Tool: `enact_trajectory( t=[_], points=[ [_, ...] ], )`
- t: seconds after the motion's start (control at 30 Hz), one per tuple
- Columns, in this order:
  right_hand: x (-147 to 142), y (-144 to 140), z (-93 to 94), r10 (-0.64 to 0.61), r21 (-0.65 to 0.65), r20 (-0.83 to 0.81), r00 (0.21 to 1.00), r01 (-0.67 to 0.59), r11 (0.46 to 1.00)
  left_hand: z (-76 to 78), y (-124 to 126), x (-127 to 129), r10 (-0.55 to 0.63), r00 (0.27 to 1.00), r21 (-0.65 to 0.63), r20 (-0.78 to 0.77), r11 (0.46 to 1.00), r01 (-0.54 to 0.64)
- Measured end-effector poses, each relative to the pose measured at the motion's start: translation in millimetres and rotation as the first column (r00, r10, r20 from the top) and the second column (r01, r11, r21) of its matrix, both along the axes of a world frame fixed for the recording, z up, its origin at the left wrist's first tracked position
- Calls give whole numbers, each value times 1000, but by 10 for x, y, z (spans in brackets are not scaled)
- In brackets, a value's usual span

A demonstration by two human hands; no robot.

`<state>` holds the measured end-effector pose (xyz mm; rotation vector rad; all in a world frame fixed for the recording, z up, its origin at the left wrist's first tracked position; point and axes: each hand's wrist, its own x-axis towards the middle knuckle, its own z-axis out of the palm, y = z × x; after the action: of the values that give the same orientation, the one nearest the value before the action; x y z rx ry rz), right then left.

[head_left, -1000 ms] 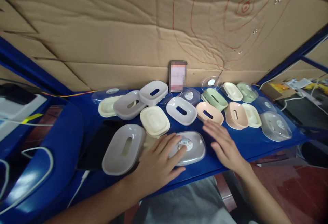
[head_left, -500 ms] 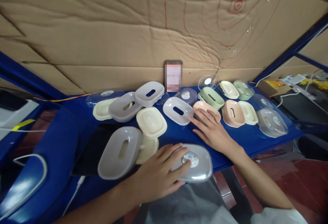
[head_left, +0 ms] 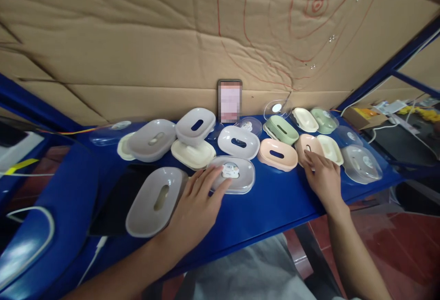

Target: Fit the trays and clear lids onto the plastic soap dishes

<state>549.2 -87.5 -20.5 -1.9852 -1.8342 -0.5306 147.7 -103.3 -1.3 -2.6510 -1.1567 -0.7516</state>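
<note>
Right hand (head_left: 323, 178) now shifted onto smooth pink oval dish (head_left: 307, 146), grip released; left hand (head_left: 195, 204) flat on clear lid (head_left: 237, 176).

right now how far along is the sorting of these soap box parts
Hard to call much done: trays and lids lie loose across the blue shelf. One clear lid sits over a grey tray at far right, perhaps a finished set. In hand: the left hand rests on a clear labelled lid; the right hand touches a pink tray. Left: the other trays sit uncovered.
</note>
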Motion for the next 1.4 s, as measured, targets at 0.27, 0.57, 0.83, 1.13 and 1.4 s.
enact_trajectory(
  t=[0.27,0.57,0.83,1.13,1.4],
  points=[
    [-105,-138,133,68,253,-272,960,3,967,38,-63,27,-73,996,45,53,996,71],
    [-495,-754,279,686,236,-236,689,-644,728,25,-193,23,-385,920,-19,67,922,387],
    [-623,-984,19,761,202,-203,616,-734,649,-2,-207,34,-414,908,-72,-54,909,410],
    [-585,-931,-41,680,70,-93,727,-676,733,290,-245,-73,-181,943,-32,-278,983,180],
    [-610,-877,9,653,35,-102,751,-653,757,349,-399,-436,166,888,-32,-429,980,-199]
  ],
)
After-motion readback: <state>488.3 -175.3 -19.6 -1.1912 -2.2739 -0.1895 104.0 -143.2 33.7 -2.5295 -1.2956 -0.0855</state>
